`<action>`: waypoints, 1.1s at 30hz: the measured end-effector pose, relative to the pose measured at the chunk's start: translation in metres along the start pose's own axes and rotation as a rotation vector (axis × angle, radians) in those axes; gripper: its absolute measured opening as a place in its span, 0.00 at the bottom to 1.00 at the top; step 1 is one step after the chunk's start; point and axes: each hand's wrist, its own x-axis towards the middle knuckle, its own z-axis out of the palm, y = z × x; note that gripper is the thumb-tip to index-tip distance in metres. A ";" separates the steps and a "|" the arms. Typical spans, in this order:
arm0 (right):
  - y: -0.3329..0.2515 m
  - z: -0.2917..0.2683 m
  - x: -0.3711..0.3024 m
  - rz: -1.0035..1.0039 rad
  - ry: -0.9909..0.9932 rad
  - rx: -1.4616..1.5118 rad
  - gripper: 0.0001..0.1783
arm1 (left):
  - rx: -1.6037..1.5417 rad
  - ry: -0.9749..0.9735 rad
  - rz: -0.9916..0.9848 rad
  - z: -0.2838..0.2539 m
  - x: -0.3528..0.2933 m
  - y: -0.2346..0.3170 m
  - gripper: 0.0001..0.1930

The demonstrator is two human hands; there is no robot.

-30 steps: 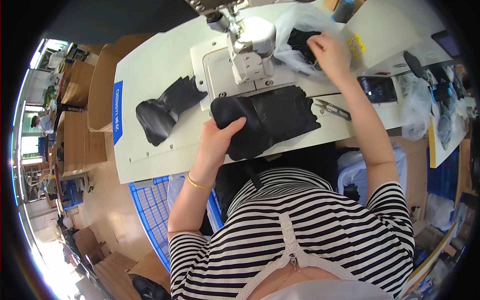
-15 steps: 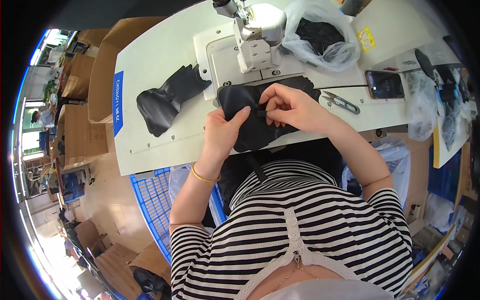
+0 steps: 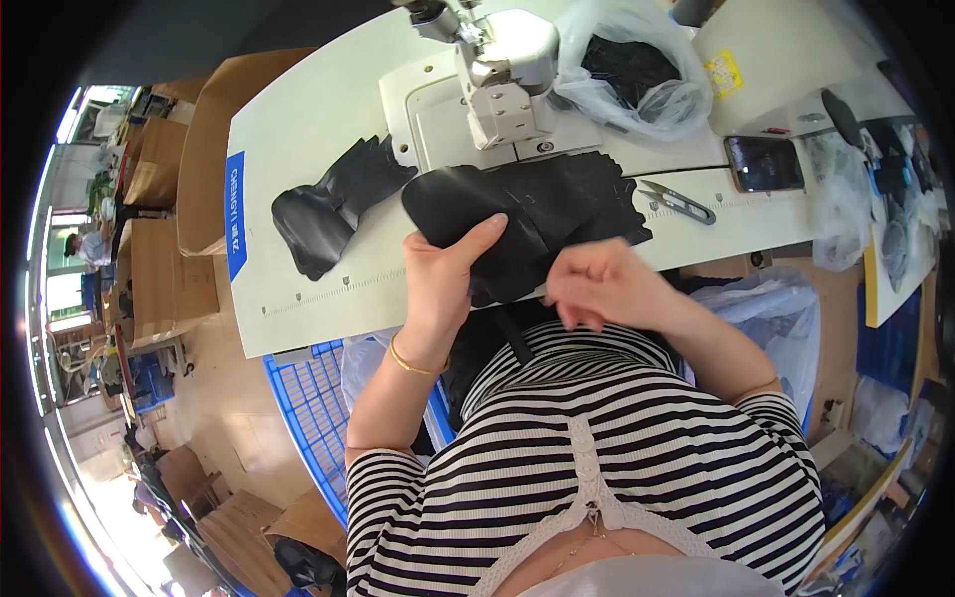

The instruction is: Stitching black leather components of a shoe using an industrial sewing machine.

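Observation:
My left hand (image 3: 448,264) grips a black leather-like piece (image 3: 453,204) at its left part, thumb on top and the other fingers beneath. The piece has a rounded left end. More dark pieces with notched ends (image 3: 587,194) lie against its right side on the table, and the boundary between them is hard to make out. Over the table's front edge, apart from the piece, hovers my right hand (image 3: 602,287). Its fingers are curled and smeared by motion, so whether they hold anything cannot be seen. To the left lies a separate stack of black pieces (image 3: 338,199).
A sewing machine (image 3: 507,85) stands at the far side of the white table (image 3: 298,139). To the right are thread snips (image 3: 678,202), a phone (image 3: 764,163) and a clear plastic bag (image 3: 686,109) of black scraps. A blue basket (image 3: 308,398) sits below the front edge.
My right hand has left the piece and moved down and right, toward me. The piece in my left hand has tilted, its rounded end shifting left, uncovering more of the pieces on the right.

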 end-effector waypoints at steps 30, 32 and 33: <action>0.015 0.023 0.011 -0.655 0.530 0.296 0.14 | 0.258 -0.050 0.130 0.030 -0.032 0.013 0.10; 0.016 0.024 0.010 -0.600 0.531 0.339 0.14 | 0.266 -0.056 0.123 0.030 -0.032 0.013 0.10; 0.017 0.023 0.011 -0.630 0.528 0.328 0.14 | 0.251 -0.056 0.109 0.030 -0.032 0.012 0.10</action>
